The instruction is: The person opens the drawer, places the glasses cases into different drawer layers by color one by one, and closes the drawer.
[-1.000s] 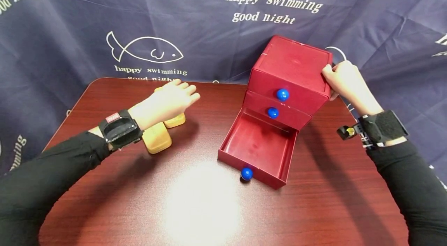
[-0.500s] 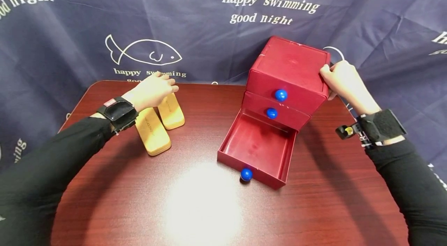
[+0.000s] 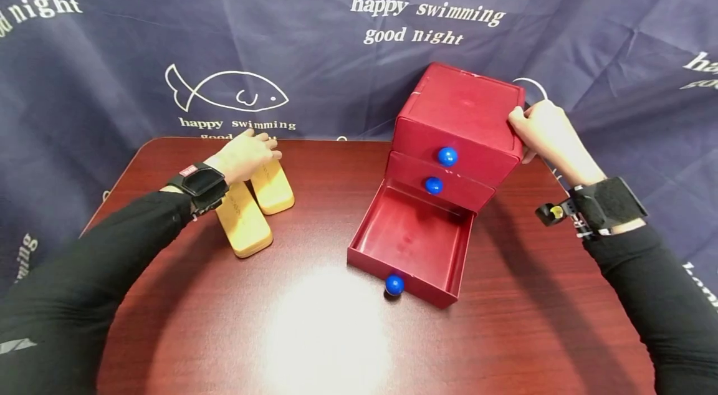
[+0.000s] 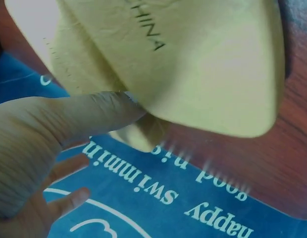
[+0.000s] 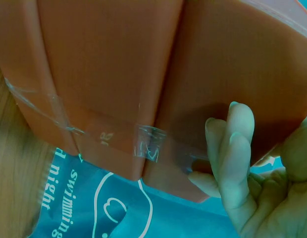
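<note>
A red three-drawer box [image 3: 465, 108] stands at the table's back right, its empty bottom drawer [image 3: 409, 239] pulled out, with a blue knob [image 3: 394, 285] at the front. My right hand [image 3: 541, 130] grips the box's top right rear corner; in the right wrist view its fingers [image 5: 232, 148] curl on the taped back wall [image 5: 119, 74]. Two tan wooden blocks [image 3: 244, 223] [image 3: 273, 186] lie side by side at the left. My left hand [image 3: 247, 155] rests over their far ends, thumb [image 4: 94, 114] touching a block [image 4: 193, 64], the other fingers loose.
The two upper drawers are closed, each with a blue knob [image 3: 433, 185] [image 3: 447, 156]. The dark red table [image 3: 314, 333] has a bright glare patch at the front middle. A navy printed cloth [image 3: 112, 40] hangs close behind the table's back edge.
My left hand has drawn back to the left, from past the blocks toward the box to their far ends. My right hand stays on the box's corner.
</note>
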### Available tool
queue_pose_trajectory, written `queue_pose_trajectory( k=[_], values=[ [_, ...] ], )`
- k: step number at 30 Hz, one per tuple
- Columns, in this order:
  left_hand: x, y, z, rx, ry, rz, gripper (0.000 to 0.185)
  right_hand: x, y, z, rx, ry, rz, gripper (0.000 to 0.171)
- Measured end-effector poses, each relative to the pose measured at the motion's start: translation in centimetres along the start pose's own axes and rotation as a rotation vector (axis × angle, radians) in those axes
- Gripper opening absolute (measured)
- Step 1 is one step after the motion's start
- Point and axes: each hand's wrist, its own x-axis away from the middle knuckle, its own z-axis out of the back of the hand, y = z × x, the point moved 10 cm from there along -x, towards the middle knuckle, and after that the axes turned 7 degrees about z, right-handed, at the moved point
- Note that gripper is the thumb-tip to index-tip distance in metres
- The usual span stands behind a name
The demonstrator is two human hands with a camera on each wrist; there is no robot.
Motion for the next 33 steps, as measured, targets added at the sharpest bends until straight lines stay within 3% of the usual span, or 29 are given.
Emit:
queue_pose_trajectory(
  k=[6,13,20,25,33],
  values=[
    [0.0,0.4,-1.1,0.003,-0.056,-0.007,0.048,0.0,-0.3,0.0,0.008,-0.004,0.005,0.052],
    [0.1,0.8,-2.8,-0.016,-0.166,-0.03,0.067,0.0,-0.4,0.1,0.006,-0.004,0.0,0.051],
    [0.1,1.1,-4.0,0.013,-0.16,-0.045,0.062,0.0,-0.5,0.0,0.016,-0.012,0.0,0.05],
    [-0.3,0.9,-4.1,0.039,-0.165,-0.036,0.055,0.0,-0.3,0.1,0.012,-0.006,-0.003,0.05],
    [-1.0,0.8,-4.6,0.098,-0.248,0.0,0.069,0.1,-0.1,0.0,0.005,-0.004,-0.005,0.051]
  ],
)
